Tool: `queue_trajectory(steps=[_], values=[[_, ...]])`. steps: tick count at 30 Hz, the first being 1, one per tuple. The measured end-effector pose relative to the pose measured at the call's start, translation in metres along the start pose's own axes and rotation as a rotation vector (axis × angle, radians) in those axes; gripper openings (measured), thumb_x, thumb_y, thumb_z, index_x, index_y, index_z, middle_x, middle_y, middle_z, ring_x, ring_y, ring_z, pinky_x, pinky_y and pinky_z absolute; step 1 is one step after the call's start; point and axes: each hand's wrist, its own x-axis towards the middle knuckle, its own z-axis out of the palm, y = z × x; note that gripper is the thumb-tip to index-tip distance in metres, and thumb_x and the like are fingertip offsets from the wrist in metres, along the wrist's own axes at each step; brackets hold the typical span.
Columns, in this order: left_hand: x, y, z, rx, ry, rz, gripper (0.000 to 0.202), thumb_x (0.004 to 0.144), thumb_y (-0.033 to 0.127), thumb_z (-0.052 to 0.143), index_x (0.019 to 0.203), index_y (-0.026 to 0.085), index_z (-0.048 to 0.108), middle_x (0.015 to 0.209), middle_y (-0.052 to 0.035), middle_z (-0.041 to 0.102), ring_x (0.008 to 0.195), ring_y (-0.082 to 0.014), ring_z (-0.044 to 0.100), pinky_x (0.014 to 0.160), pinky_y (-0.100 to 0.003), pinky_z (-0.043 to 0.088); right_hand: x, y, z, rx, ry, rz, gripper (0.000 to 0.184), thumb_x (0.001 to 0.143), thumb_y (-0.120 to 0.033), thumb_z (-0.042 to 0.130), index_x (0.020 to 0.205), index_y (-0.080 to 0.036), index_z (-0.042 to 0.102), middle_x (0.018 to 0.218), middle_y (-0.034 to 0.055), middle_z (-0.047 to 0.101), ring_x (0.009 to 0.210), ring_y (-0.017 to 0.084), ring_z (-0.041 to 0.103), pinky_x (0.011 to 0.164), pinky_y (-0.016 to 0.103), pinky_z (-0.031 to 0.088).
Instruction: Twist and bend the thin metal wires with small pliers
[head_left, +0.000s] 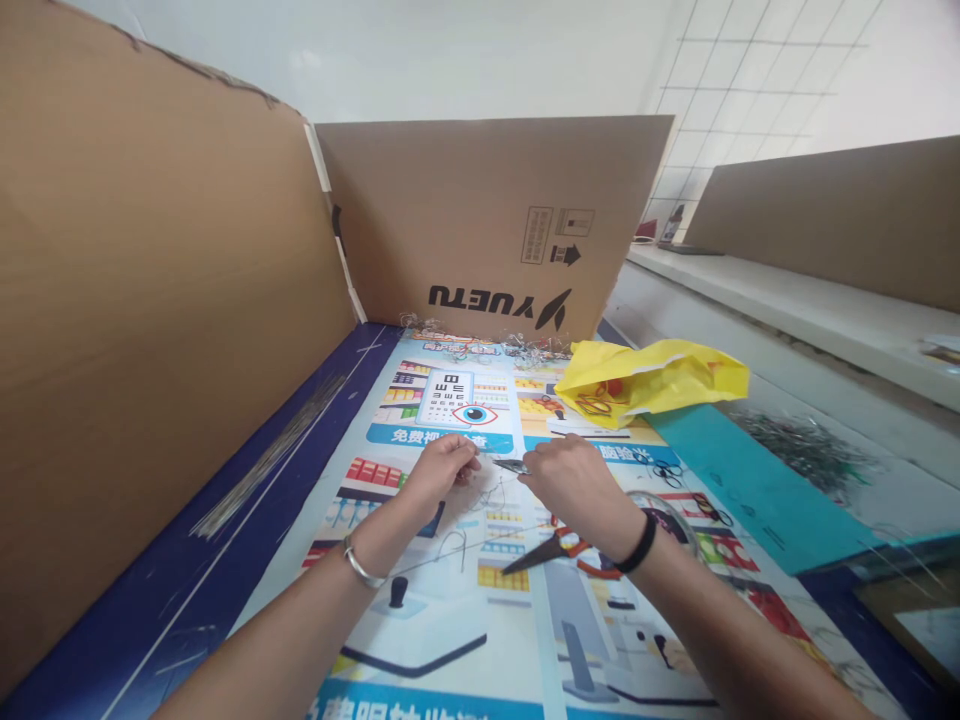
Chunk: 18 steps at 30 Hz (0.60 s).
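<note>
My left hand (pixel 444 468), with a silver bangle at the wrist, is closed in a pinch on a thin metal wire (pixel 491 497), whose loose curves show below the fingers. Facing it from the right, my right hand (pixel 574 485) is wrapped round a pair of pliers (pixel 513 466); the metal jaws point left, close to the pinched wire, and the handles are hidden in the palm. Whether the jaws touch the wire is too small to tell. Scissors (pixel 544 553) with dark blades and orange handles lie beneath my right wrist, partly covered.
A printed poster (pixel 442 610) covers the table. At the back right lies a yellow bag (pixel 667 375) with red-orange pieces at its mouth. Straight wires (pixel 270 455) lie left, tangled wire scraps (pixel 536 350) at the back, a wire heap (pixel 806 455) right. Cardboard panels (pixel 480 200) stand behind and left.
</note>
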Motion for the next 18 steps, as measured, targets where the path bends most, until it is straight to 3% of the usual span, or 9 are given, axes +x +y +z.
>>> queue_trajectory(steps=[5, 9, 13, 18], values=[[0.005, -0.004, 0.0, 0.081, -0.012, 0.021, 0.013, 0.068, 0.03, 0.054, 0.071, 0.016, 0.054, 0.064, -0.0013, 0.059, 0.051, -0.0088, 0.047, 0.051, -0.021, 0.035, 0.0, 0.008, -0.001, 0.065, -0.097, 0.104, 0.023, 0.078, -0.036, 0.054, 0.065, -0.019, 0.062, 0.064, 0.002, 0.064, 0.057, 0.013, 0.055, 0.05, 0.026, 0.018], [0.01, -0.012, -0.002, 0.203, -0.013, 0.121, 0.015, 0.068, 0.023, 0.052, 0.081, 0.019, 0.057, 0.067, 0.0003, 0.06, 0.054, -0.0104, 0.049, 0.055, -0.023, 0.037, 0.0, 0.015, 0.003, 0.117, -0.153, 0.137, 0.023, 0.078, -0.037, 0.053, 0.066, -0.02, 0.061, 0.064, 0.0005, 0.063, 0.058, 0.012, 0.054, 0.049, 0.025, 0.015], [0.011, -0.015, -0.004, 0.361, -0.016, 0.253, 0.006, 0.069, 0.023, 0.053, 0.072, 0.019, 0.057, 0.069, 0.0006, 0.058, 0.064, -0.013, 0.051, 0.061, -0.023, 0.037, 0.001, 0.017, 0.004, 0.166, -0.183, 0.135, 0.022, 0.078, -0.038, 0.053, 0.068, -0.021, 0.062, 0.065, 0.0, 0.063, 0.059, 0.011, 0.053, 0.048, 0.024, 0.015], [0.009, -0.013, -0.004, 0.464, -0.052, 0.3, 0.008, 0.071, 0.025, 0.051, 0.071, 0.019, 0.057, 0.069, 0.0007, 0.057, 0.065, -0.0136, 0.05, 0.062, -0.024, 0.036, 0.002, 0.016, 0.003, 0.171, -0.163, 0.144, 0.022, 0.079, -0.038, 0.052, 0.07, -0.022, 0.063, 0.067, 0.0002, 0.064, 0.061, 0.013, 0.055, 0.049, 0.024, 0.016]])
